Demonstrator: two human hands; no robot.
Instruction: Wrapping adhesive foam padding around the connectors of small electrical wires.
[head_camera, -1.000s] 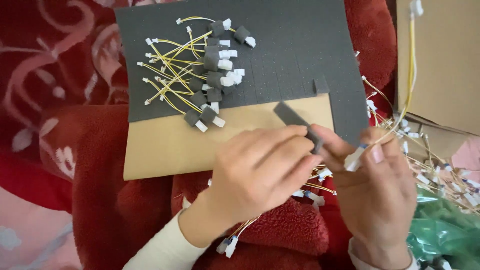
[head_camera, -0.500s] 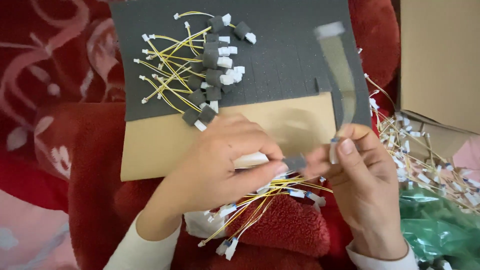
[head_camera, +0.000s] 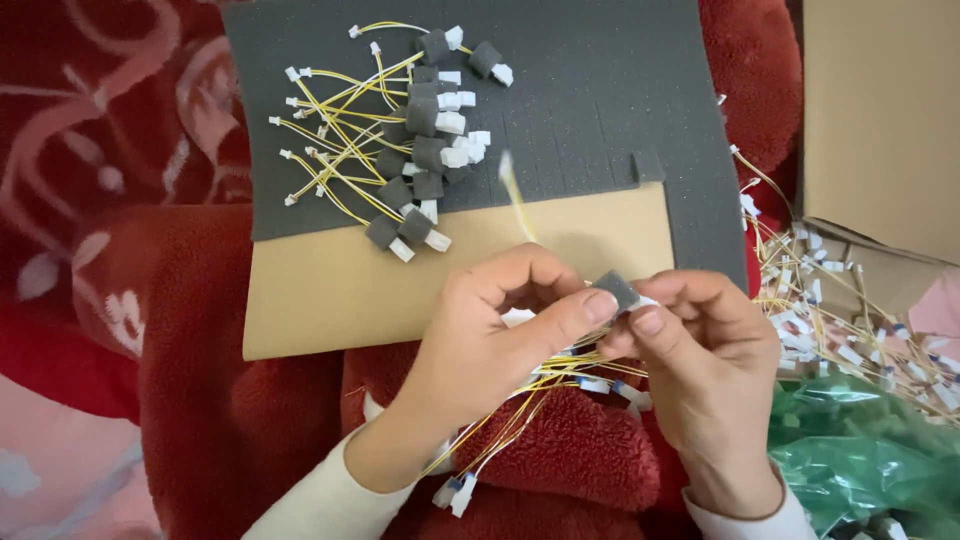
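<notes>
My left hand (head_camera: 490, 335) and my right hand (head_camera: 705, 370) meet in front of a brown board. Between their thumbs and fingertips they pinch a small grey foam piece (head_camera: 618, 291) on a yellow wire with a white connector. A bundle of yellow wires (head_camera: 540, 385) runs under my left palm and hangs down over the red fleece. On the grey foam sheet (head_camera: 590, 90) lies a pile of finished wires (head_camera: 410, 140), each with a grey foam cap and a white plug.
The brown cardboard board (head_camera: 330, 285) lies under the foam sheet. A heap of loose wires with white connectors (head_camera: 850, 320) sits at right by a cardboard box (head_camera: 880, 110). A green plastic bag (head_camera: 870, 450) lies at lower right. Red fleece (head_camera: 200, 400) covers my lap.
A long grey foam strip held up by my right hand is gone; only a small foam piece is now pinched between both hands. My hands moved closer together.
</notes>
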